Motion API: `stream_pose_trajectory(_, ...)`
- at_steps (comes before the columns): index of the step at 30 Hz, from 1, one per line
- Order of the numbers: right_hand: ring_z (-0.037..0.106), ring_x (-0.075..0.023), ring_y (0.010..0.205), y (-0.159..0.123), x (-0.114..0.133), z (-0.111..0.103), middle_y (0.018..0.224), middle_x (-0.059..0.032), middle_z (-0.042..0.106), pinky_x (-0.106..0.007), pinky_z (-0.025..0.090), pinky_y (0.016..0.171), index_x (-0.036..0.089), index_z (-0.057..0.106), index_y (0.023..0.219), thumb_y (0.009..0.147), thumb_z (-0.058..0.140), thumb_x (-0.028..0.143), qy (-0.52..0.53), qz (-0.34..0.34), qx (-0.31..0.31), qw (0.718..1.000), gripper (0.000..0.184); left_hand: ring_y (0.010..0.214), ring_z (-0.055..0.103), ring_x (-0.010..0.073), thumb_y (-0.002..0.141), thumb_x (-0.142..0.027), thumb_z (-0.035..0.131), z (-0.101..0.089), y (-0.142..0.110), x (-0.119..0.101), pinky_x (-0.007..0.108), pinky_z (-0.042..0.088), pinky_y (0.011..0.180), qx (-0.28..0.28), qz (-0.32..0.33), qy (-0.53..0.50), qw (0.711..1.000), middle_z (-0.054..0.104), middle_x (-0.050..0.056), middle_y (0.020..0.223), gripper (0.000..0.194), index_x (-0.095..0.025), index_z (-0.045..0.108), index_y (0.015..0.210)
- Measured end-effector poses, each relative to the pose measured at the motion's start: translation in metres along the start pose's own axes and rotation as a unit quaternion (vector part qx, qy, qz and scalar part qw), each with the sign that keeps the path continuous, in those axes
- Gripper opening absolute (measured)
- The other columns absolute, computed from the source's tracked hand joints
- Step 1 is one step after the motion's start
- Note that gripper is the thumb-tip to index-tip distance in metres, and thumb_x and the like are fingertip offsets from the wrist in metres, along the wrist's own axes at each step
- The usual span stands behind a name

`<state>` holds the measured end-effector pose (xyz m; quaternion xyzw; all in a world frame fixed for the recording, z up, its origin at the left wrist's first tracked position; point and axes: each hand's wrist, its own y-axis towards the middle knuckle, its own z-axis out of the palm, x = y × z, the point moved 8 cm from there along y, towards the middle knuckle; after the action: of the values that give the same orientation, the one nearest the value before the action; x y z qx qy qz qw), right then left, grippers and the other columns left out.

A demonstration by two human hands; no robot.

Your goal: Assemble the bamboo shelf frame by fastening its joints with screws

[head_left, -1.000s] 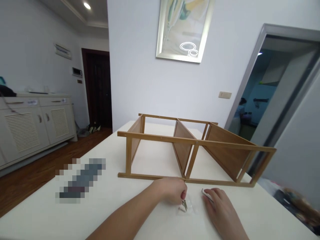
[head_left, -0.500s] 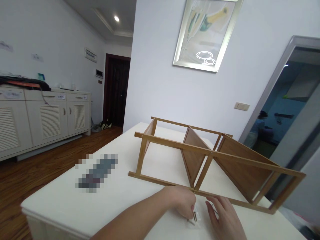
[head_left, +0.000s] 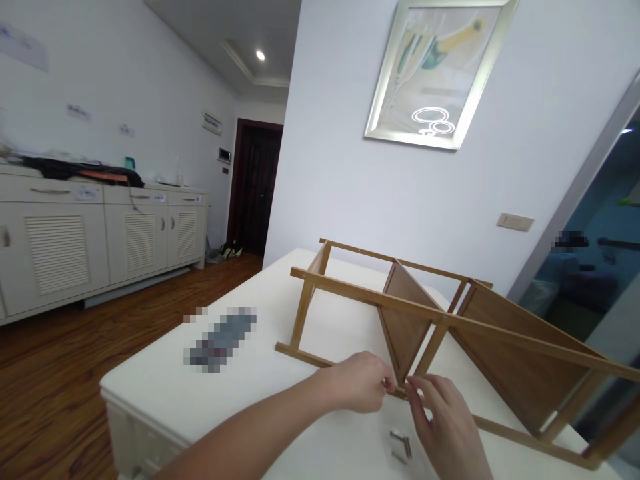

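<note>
i'm holding the left hand [head_left: 363,381] curled closed, the right hand [head_left: 444,413] half-curled, contents unclear, at the wooden rack [head_left: 380,297] lying lower right; screws [head_left: 407,447] are sitting below, probably for reach.

Had a white table [head_left: 145,383] stretched out below, pale and smooth, rounded at the near-left corner, and bearing a big wooden frame [head_left: 370,294], laid down on one long side, panels [head_left: 407,320] up on edge! Spotted metal screws [head_left: 408,448] too, down at the near side, in a small loose cluster in front of the lower rail [head_left: 520,437]. Caught, well off to the left, a dark bluish-grey item [head_left: 220,340], pixelated beyond recognition.
</note>
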<state>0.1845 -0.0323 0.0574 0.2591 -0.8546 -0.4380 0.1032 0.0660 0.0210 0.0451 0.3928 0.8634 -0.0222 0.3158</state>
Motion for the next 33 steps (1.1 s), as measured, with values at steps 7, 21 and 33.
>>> stream_pose_trajectory(7,0.055,-0.0245,0.082,0.063,0.081,0.064,0.083,-0.0095,0.063,-0.036,0.041,0.074,0.018,0.064,0.085,0.093,0.046,0.017,0.038,0.023,0.136,0.99,0.02,0.071,0.064,0.0157,0.072,-0.019,0.058,-0.041,-0.095,0.08,0.025,0.048,0.066,-0.208,-0.169,-0.136,0.954,0.07,0.002,0.076,0.012,-0.019,0.067,0.08)
stream_pose_trajectory(21,0.065,-0.0234,0.095,0.066,0.123,0.183,0.102,-0.0106,0.07,-0.029,0.046,0.079,0.014,0.055,0.118,0.078,0.047,0.002,0.152,0.157,0.267,0.938,0.042,0.077,0.067,0.019,0.069,-0.02,0.061,-0.074,-0.134,0.191,0.028,0.048,0.07,-0.286,-0.242,-0.189,0.908,0.072,0.005,0.079,0.009,-0.015,0.062,0.077)
stream_pose_trajectory(33,0.063,-0.0226,0.085,0.053,0.125,0.188,0.089,-0.008,0.067,-0.028,0.043,0.071,0.017,0.057,0.116,0.08,0.04,-0.004,0.148,0.115,0.275,0.943,0.046,0.069,0.059,0.0139,0.08,-0.022,0.053,-0.06,-0.132,0.196,0.024,0.041,0.066,-0.29,-0.253,-0.191,0.903,0.062,-0.003,0.069,0.004,-0.018,0.054,0.082)
